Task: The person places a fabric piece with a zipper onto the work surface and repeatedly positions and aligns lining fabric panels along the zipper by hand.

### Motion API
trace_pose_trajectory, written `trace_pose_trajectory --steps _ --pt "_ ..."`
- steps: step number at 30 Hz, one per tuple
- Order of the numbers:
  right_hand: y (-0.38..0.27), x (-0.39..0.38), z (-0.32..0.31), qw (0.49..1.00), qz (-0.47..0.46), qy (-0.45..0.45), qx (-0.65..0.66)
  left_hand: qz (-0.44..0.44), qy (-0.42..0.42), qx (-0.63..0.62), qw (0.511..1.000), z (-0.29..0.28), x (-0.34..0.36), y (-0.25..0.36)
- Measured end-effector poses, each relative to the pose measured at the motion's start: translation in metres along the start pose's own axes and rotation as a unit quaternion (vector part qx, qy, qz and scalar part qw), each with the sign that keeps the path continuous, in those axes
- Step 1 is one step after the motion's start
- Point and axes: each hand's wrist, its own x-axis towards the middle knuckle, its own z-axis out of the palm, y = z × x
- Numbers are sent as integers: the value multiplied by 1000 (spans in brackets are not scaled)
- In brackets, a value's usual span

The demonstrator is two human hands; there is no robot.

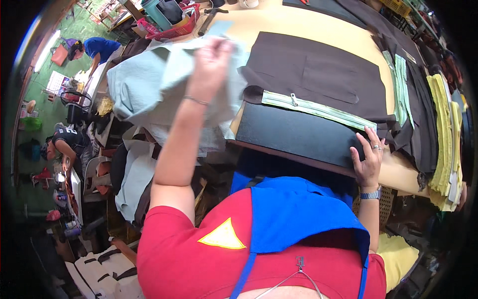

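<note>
My left hand is raised at the upper left of centre, fingers closed on a pale blue-green sheet of soft material. Hand and sheet are smeared by motion there, and folds hide the exact grip. My right hand lies open, fingers spread, at the right end of a black board. Its fingertips touch the end of a light green zipper with a metal slider. The zipper runs along the near edge of a dark brown piece of material, which lies flat beyond the board.
More light green zipper strips lie on dark material at the right, beside yellow pieces. A hammer and a red basket are at the far left of the tan tabletop. Two people work at tables on the left.
</note>
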Motion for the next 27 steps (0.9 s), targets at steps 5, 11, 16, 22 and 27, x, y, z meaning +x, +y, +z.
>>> trace_pose_trajectory --steps 5,11,16,22,27 --pt "5 -1 3 1000 -6 6 -5 112 -266 185 939 76 -63 -21" --pt "-3 2 -1 1000 -3 2 11 136 -35 336 931 -3 -65 -58" --pt "-6 3 -3 1000 9 5 14 124 -108 431 887 -63 -74 -73" --pt "-10 9 -7 999 21 25 42 248 -49 228 940 -56 -67 -98" --pt "-63 39 -47 967 12 52 247 324 4 236 916 9 -76 20"
